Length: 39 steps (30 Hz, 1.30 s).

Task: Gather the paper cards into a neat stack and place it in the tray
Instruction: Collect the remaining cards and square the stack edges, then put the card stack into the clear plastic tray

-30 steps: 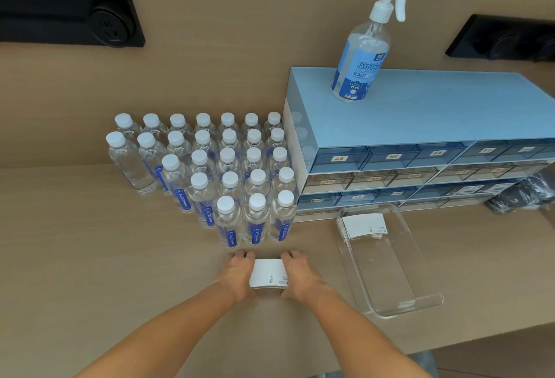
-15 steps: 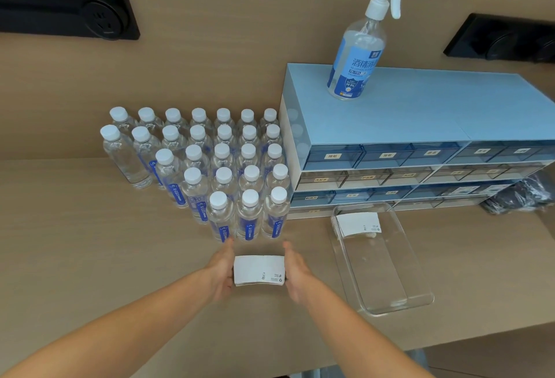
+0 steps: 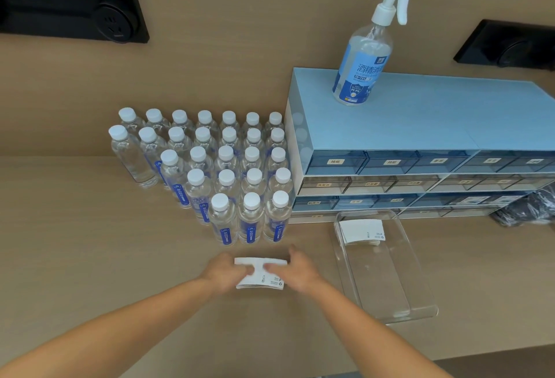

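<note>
A small stack of white paper cards (image 3: 259,281) lies on the tan table in front of the water bottles. My left hand (image 3: 223,272) grips its left end and my right hand (image 3: 298,271) grips its right end, thumbs lying over the top card. A clear plastic tray (image 3: 390,296) sits to the right of my hands. At the tray's far end rests another stack of white cards (image 3: 362,231).
Several water bottles with white caps (image 3: 225,176) stand in rows just behind my hands. A blue drawer cabinet (image 3: 420,149) with a spray bottle (image 3: 365,56) on top stands behind the tray. A dark bag (image 3: 528,209) lies at far right. The table's front edge runs below my forearms.
Both hands have closed in over the stack, thumbs now pressing on top of it. The stack has stayed in front of the bottles.
</note>
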### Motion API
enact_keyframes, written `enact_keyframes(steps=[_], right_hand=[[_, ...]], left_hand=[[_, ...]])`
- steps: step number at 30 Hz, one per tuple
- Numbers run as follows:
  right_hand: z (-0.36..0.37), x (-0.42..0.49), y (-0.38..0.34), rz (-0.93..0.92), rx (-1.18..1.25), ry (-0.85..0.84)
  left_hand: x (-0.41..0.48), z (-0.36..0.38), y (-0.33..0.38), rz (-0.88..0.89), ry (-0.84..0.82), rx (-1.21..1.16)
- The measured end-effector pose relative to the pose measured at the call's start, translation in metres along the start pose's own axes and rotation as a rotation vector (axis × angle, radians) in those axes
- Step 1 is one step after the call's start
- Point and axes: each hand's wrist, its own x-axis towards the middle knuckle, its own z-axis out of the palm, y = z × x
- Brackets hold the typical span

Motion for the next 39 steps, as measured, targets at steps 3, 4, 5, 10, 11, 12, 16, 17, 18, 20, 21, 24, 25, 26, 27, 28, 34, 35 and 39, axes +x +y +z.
enact_keyframes(steps=[3, 4, 5, 10, 11, 12, 16, 17, 18, 20, 21, 24, 25, 26, 27, 28, 34, 35, 39], right_hand=[[0.001, 0.005, 0.001, -0.218, -0.431, -0.057], [0.004, 0.007, 0.0, -0.238, -0.516, -0.07], [0.007, 0.009, 0.0, -0.247, -0.58, -0.08], [0.02, 0.017, 0.004, -0.241, -0.684, -0.082], [0.02, 0.017, 0.004, -0.241, -0.682, -0.068], [0.021, 0.016, 0.005, -0.245, -0.682, -0.052], [0.022, 0.016, 0.005, -0.268, -0.718, 0.008], [0.023, 0.017, 0.006, -0.28, -0.724, 0.019], [0.024, 0.018, 0.007, -0.296, -0.73, 0.032], [0.025, 0.02, 0.009, -0.328, -0.745, 0.055], [0.026, 0.022, 0.011, -0.338, -0.747, 0.06], [0.027, 0.026, 0.016, -0.359, -0.743, 0.054], [0.027, 0.027, 0.017, -0.368, -0.744, 0.053], [0.027, 0.029, 0.019, -0.376, -0.743, 0.049], [0.027, 0.031, 0.021, -0.383, -0.736, 0.04], [0.025, 0.032, 0.022, -0.389, -0.727, 0.032], [-0.014, 0.002, 0.015, -0.374, -0.715, 0.079], [-0.023, -0.005, 0.015, -0.367, -0.705, 0.1], [-0.057, -0.034, 0.012, -0.341, -0.686, 0.203]], left_hand=[[-0.001, 0.008, -0.006, 0.234, 0.022, 0.405], [0.002, 0.013, -0.008, 0.271, 0.007, 0.473], [0.005, 0.018, -0.009, 0.285, -0.008, 0.545], [0.022, 0.025, -0.009, 0.311, 0.078, 0.779], [0.024, 0.025, -0.009, 0.306, 0.084, 0.781], [0.026, 0.025, -0.009, 0.303, 0.087, 0.782], [0.027, 0.029, -0.015, 0.306, 0.108, 0.783], [0.027, 0.03, -0.017, 0.307, 0.114, 0.777], [0.028, 0.031, -0.018, 0.305, 0.119, 0.771], [0.027, 0.032, -0.018, 0.297, 0.124, 0.768], [0.028, 0.031, -0.017, 0.292, 0.125, 0.772], [0.029, 0.03, -0.014, 0.286, 0.126, 0.784], [0.03, 0.03, -0.014, 0.29, 0.128, 0.791], [0.031, 0.03, -0.014, 0.29, 0.125, 0.8], [0.031, 0.031, -0.015, 0.283, 0.123, 0.805], [0.032, 0.032, -0.015, 0.281, 0.129, 0.812], [0.001, 0.031, 0.015, 0.359, 0.19, 0.779], [-0.004, 0.03, 0.025, 0.391, 0.197, 0.765], [-0.022, 0.027, 0.063, 0.511, 0.202, 0.805]])
